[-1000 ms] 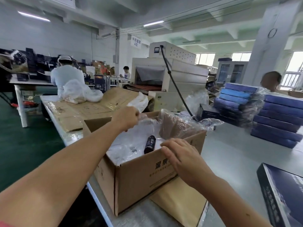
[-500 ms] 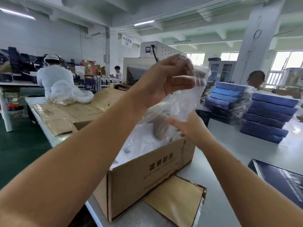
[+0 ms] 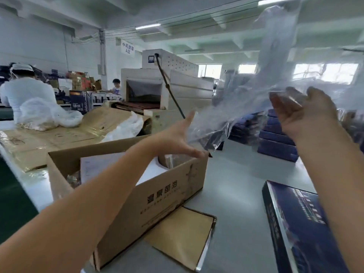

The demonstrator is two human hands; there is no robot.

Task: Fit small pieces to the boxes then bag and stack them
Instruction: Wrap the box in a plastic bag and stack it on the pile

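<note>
A clear plastic bag (image 3: 254,91) hangs stretched in the air between my hands, above the table. My right hand (image 3: 301,113) grips its right part, the fingers curled behind the film. My left hand (image 3: 183,138) is spread at the bag's lower left edge, thumb up and fingers straight, touching the film. Below it stands an open cardboard box (image 3: 167,194) with white sheets and wrapped pieces inside. A dark blue gift box (image 3: 299,223) lies flat at the lower right of the grey table (image 3: 242,178).
Stacks of bagged blue boxes (image 3: 275,138) stand at the back right. A gold card sheet (image 3: 181,233) lies by the carton's front. Flat cardboard and white bags (image 3: 49,115) cover the left of the table. A shrink-wrap machine (image 3: 167,85) stands behind. Two people work at the far left.
The bag has come out of the carton and swung up to the right. My right hand rose and moved right with it; my left hand dropped from the bag's top to its lower edge.
</note>
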